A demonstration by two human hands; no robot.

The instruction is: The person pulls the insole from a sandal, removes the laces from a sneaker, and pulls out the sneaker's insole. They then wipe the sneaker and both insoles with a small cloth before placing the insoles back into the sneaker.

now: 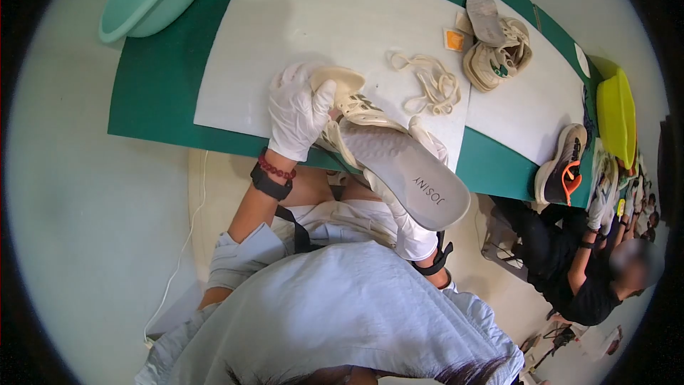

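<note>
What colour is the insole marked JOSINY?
The insole is light grey with darker lettering; the head view shows it best.

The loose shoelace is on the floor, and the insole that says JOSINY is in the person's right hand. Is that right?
Nearly! The loose shoelace isn't on the floor: the head view shows it on the white sheet on the table. The insole that says JOSINY is in the person's right hand.

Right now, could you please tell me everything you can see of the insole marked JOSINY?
The insole is grey, smooth-looking and long, with dark lettering near its wide, rounded end and a bumpy patch toward the held shoe. Its printed face is up, slanting at the table's near edge; the right hand grips its sides.
</note>
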